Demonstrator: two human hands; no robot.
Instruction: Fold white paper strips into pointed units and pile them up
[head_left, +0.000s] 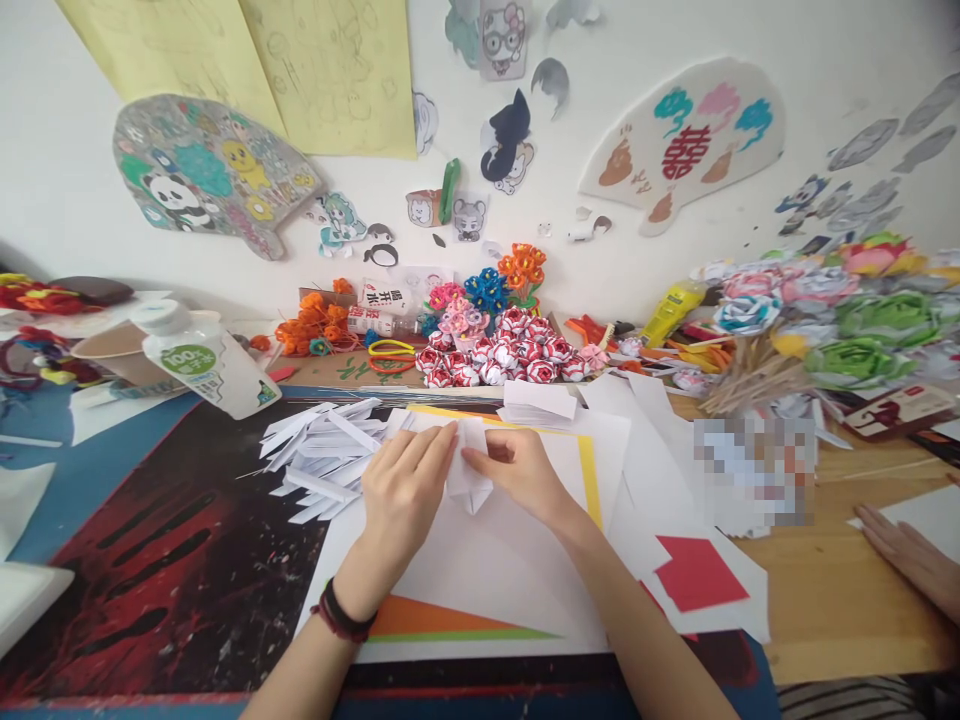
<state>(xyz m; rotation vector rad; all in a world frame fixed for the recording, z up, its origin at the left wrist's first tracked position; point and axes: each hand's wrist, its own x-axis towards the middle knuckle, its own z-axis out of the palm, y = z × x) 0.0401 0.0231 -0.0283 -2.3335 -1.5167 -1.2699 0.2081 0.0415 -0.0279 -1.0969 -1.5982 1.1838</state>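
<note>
A small folded piece of white paper (471,485) is between my two hands, over a stack of white sheets (510,560) with orange, green and yellow edges showing. My left hand (409,485) presses on its left side, fingers together. My right hand (521,470) pinches its right side between thumb and curled fingers. The paper has a pointed lower end. Just left of my left hand lies a heap of folded white paper strips (322,455). Behind my right hand sits a small pile of white paper pieces (538,402).
A white bottle (206,360) leans at the left. Red-and-white paper flowers (517,350) line the back. A red paper piece (701,573) lies at the right. Another person's hand (900,545) rests on paper at the far right. Wooden sticks (750,375) lie behind.
</note>
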